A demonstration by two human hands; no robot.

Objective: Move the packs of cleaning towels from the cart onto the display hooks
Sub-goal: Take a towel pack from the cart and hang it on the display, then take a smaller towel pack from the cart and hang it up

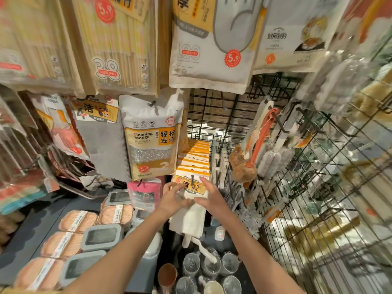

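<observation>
1. Far left, a chopstick pack (114,45) hangs high, printed "38" with a round red "5.9" sticker.
2. Below it a grey towel pack (101,136) carries a yellow header whose English word reads "towels".
3. Beside that hangs a bag marked "Cleaning sponge" (151,139), with a "5.9" tag at its lower edge.
4. The left hand (172,199) has its fingers curled onto the left edge of the white cleaning towel pack (191,206), pinching it.
5. That pack hangs at the front of a display hook (192,180), header up, its long axis running down toward the viewer; the header reads "leaning towels", partly hidden.
6. Behind it a row of packs with matching headers (196,158) fills the same hook.
7. The right hand (212,198) grips the pack's right edge, thumb across the cloth.
8. Right, brushes (261,145) hang on the wire grid (318,187).
</observation>
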